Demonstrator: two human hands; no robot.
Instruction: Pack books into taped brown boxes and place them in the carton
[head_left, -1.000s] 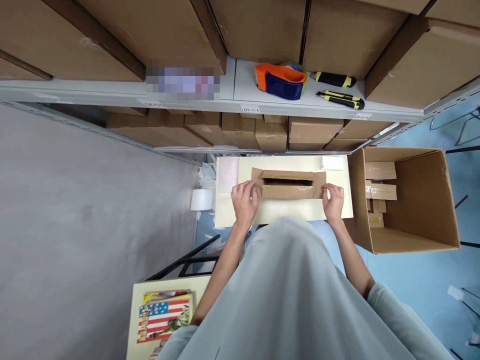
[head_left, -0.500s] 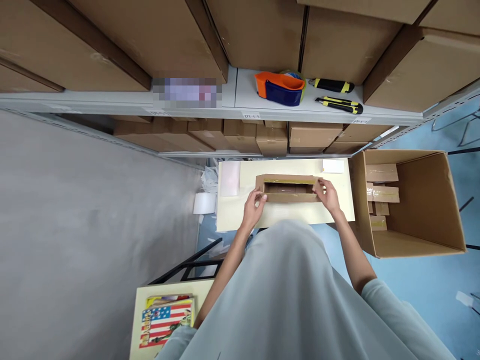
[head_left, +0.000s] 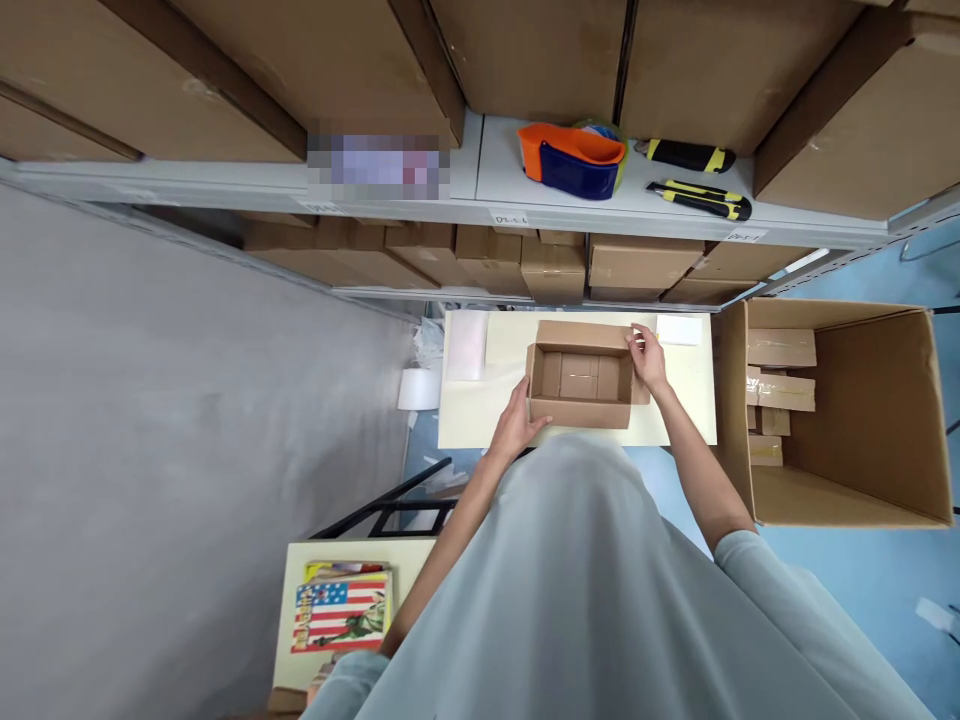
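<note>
A small cardboard box (head_left: 581, 413) rests on the cream table with its top flaps folded outward. The inner floor of the box shows, with its seams. My left hand (head_left: 516, 425) grips the front left corner, fingers along the left side and thumb at the front flap. At the back right corner, my right hand (head_left: 648, 362) pinches a flap between thumb and fingers. Just beyond that hand lies a white flat box (head_left: 679, 330). A pale pink sheet or pad (head_left: 466, 346) is at the table's left end.
A large open carton (head_left: 870, 420) holding several small boxes stands on the right. Above the table, a shelf (head_left: 450, 212) bears cartons, an orange and blue tape dispenser (head_left: 577, 162) and two utility knives (head_left: 690, 156). Magazines (head_left: 341, 610) lie on a lower-left table (head_left: 300, 560).
The box's top has gone from a narrow slot to wide open, its flaps turned outward. My left hand has shifted down to the front corner; my right hand has moved slightly up.
</note>
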